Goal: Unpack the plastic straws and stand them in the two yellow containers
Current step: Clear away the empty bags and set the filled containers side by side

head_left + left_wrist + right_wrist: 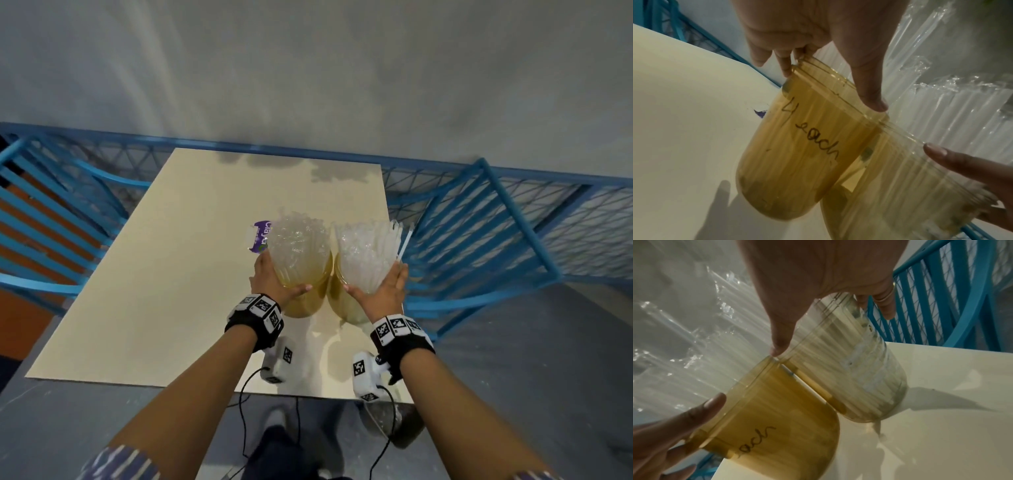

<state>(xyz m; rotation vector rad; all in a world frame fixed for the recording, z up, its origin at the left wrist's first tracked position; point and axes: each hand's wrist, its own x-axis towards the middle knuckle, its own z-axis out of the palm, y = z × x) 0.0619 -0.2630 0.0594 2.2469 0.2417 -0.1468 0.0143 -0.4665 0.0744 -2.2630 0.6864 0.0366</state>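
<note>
Two yellow see-through containers stand touching side by side on the cream table (154,274). The left container (310,274) (793,162) has "4 each" written on it. Clear plastic straws (298,236) stand packed in it, and more straws (366,246) fill the right container (344,308) (855,378). My left hand (274,279) grips the left container at its rim, thumb (871,94) on the near side. My right hand (383,291) grips the right container the same way, thumb (780,337) on the rim. One straw (406,241) leans out to the right.
A purple-and-white wrapper (257,236) lies just behind the left container. Blue metal chairs stand at the left (51,222) and at the right (479,233) of the table. A blue mesh railing (428,164) runs along the wall behind it. Bare tabletop lies to the left.
</note>
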